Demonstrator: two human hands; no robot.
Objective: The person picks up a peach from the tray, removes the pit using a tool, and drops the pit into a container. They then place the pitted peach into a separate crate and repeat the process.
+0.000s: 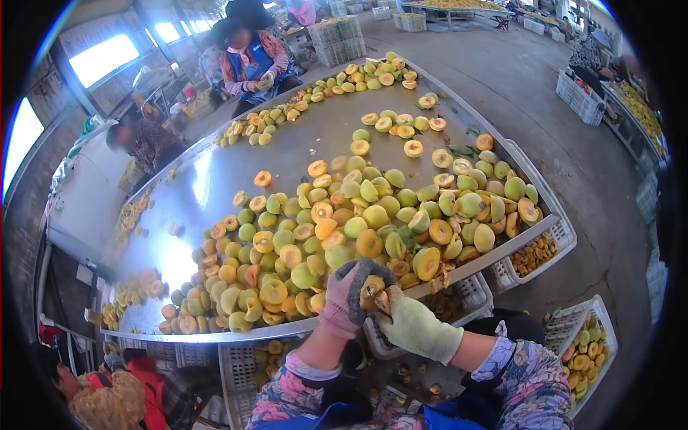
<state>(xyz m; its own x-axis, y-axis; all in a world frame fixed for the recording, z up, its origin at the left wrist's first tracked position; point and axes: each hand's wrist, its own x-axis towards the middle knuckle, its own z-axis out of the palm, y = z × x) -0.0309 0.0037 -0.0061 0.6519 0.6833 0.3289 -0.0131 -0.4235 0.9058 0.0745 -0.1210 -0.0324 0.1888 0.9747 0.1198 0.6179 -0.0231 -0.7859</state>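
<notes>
My left hand (348, 299), in a pink and grey glove, is closed around a yellow-orange fruit piece (372, 292) that looks like peach or apricot. My right hand (421, 328), in a pale green glove, is closed against the same fruit; a small dark, thin thing shows at its fingertips, too small to name. Both hands meet just over the near edge of the metal table (229, 168). Right beyond them lies a large heap of halved green and yellow fruit (315, 229), several with brown pits or hollows showing.
White crates stand below the table: one with cut fruit (529, 256) at the right, one with fruit (588, 351) lower right, and a crate (473, 295) under my hands. A person (252, 64) sits across the table, others at the left and lower left. More fruit tables stand behind.
</notes>
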